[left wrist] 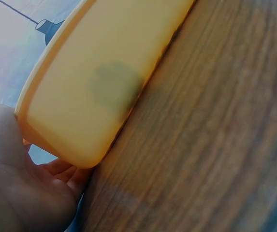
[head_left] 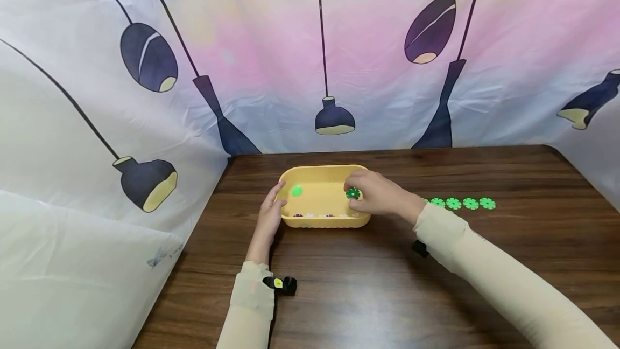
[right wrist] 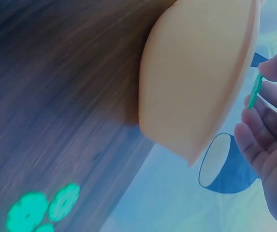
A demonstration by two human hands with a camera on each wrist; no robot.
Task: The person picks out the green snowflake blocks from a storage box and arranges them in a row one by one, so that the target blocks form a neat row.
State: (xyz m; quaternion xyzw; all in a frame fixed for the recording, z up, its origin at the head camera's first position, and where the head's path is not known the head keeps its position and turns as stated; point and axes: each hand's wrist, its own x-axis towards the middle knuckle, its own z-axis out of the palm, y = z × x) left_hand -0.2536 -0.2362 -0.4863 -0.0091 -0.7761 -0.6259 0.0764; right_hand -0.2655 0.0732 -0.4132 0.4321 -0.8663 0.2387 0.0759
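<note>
A yellow plastic tub (head_left: 319, 223) stands on the table, with a bright green piece (head_left: 296, 191) and several small purple and white pieces (head_left: 310, 215) inside. My left hand (head_left: 269, 213) holds the tub's left end; in the left wrist view the thumb lies at the rim and the fingers reach around the end wall. Over the tub's right side, my right hand (head_left: 380, 194) pinches a dark green notched disc (head_left: 352, 193) between thumb and fingers. The right wrist view shows that disc (right wrist: 255, 91) edge-on, above the rim.
To the right of the tub, several green notched discs (head_left: 453, 203) lie in a row on the dark wooden table (head_left: 349, 295). A cloth printed with lamps (head_left: 271, 69) hangs behind the table and along its left side. Each wrist bears a black strap device (head_left: 286, 285).
</note>
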